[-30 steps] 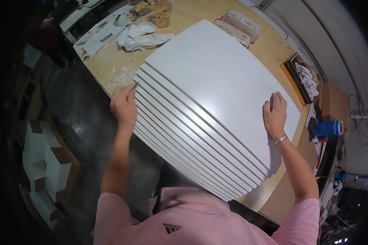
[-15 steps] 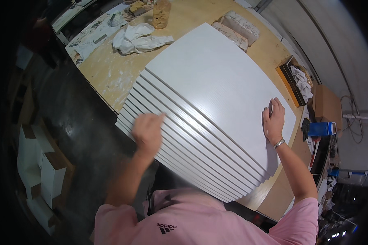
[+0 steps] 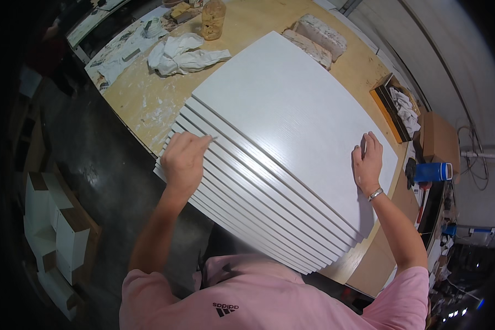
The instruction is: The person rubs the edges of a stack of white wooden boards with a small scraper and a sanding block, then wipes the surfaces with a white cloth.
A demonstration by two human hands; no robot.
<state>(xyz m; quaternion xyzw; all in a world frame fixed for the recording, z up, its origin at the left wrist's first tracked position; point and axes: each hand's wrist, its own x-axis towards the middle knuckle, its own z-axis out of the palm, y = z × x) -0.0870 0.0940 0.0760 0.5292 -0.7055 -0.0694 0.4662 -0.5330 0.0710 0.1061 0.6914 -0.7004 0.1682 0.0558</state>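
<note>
Fanned out in steps in front of me is a stack of white flat panels (image 3: 280, 104), their long edges showing as parallel strips toward my body. Over the left part of those stepped edges is my left hand (image 3: 184, 162), its fingers pinched together. A thin, pale tip seems to stick out at the fingertips, too small to name. On the right side of the top panel rests my right hand (image 3: 368, 162), fingers loosely apart and holding nothing. A metal bracelet (image 3: 375, 194) circles that wrist.
The stack lies on a wooden table (image 3: 143, 104) with white smears. Beyond it are a crumpled white cloth (image 3: 179, 55), a plastic bottle (image 3: 213, 21) and wrapped blocks (image 3: 319, 36). Rightward stand a box of rags (image 3: 393, 110) and a blue container (image 3: 432, 172). White cabinet-like pieces (image 3: 55, 225) sit at lower left.
My left hand has moved left and slightly away from my body along the stepped edges, and it is less blurred. My right hand has stayed in place.
</note>
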